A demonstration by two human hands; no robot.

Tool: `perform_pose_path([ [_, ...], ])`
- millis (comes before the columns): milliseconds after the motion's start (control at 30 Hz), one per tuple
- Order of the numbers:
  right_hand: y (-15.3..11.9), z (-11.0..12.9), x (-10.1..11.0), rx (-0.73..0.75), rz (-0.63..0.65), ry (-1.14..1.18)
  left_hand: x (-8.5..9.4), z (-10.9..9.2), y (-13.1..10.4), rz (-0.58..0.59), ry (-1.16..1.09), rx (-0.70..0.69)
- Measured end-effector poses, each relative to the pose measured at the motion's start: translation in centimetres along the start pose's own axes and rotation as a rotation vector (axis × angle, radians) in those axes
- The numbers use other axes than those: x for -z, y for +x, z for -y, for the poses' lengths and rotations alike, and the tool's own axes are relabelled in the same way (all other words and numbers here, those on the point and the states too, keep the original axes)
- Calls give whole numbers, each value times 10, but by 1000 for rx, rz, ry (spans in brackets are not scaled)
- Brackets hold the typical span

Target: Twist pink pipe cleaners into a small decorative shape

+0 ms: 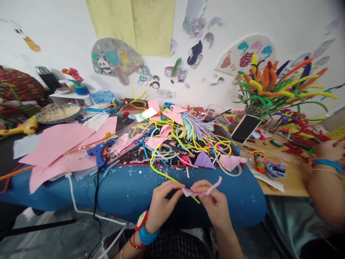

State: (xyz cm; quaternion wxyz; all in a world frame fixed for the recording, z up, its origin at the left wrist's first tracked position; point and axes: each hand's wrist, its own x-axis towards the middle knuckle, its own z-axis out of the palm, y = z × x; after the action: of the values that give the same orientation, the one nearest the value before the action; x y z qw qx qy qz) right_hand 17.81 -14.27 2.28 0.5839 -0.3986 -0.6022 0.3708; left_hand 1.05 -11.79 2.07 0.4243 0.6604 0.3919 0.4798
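Note:
Both my hands are at the front edge of the blue-covered table, pinching one pale pink fuzzy pipe cleaner (215, 185). My left hand (165, 201) grips its left end between thumb and fingertips. My right hand (215, 205) closes around its middle, and the free end curves up to the right past the fingers. Part of the strip is hidden by my right fingers. A yellow-green pipe cleaner (157, 172) hangs from the pile and passes behind my hands. Just beyond lie a purple cone-shaped piece (205, 160) and a pink fuzzy figure (231, 162) beside a clear ring.
A tangle of pipe cleaners (195, 126) covers the table's middle. To the left are pink sheets (59, 142) and a blue glue gun (100, 153) with its cord hanging down. A phone (245, 128) leans before a colourful bouquet (269, 86). Another person's arm (325, 190) is at right.

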Motion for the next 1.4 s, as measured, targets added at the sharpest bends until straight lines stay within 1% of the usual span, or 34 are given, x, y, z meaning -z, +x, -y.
perform_pose_path([
  [133,-5,5,1,372,136,-325,2,-1,2,-1,-324,256],
  [200,-6,4,1,499,193,-470,3,-2,1,13,-473,340],
  [267,-7,2,1,551,226,-570,4,-2,0,18,-558,381],
  [333,-8,0,1,557,253,-608,5,-2,-1,26,-625,411],
  [400,-7,-2,1,606,275,-650,5,-2,0,32,-669,442],
  [500,-5,-2,-1,735,270,-739,4,-1,2,-24,-665,479],
  [533,-4,-1,-2,753,268,-761,4,-1,3,-52,-648,486],
  [633,-4,0,-7,739,261,-824,3,-1,6,-129,-604,493],
  [800,-7,-5,-15,743,211,-952,1,-1,6,-220,-609,502],
  [933,-7,-10,-20,743,178,-1017,-1,1,5,-257,-673,524],
  [1067,-5,-15,-27,713,103,-995,-2,3,6,-306,-744,546],
  [1133,-3,-15,-30,694,57,-942,-1,3,6,-287,-749,560],
  [1200,-1,-15,-31,645,45,-879,0,3,6,-248,-736,570],
  [1300,2,-11,-32,512,63,-776,1,1,5,-196,-697,557],
  [1400,5,-5,-31,400,20,-645,1,0,4,-128,-664,540],
])
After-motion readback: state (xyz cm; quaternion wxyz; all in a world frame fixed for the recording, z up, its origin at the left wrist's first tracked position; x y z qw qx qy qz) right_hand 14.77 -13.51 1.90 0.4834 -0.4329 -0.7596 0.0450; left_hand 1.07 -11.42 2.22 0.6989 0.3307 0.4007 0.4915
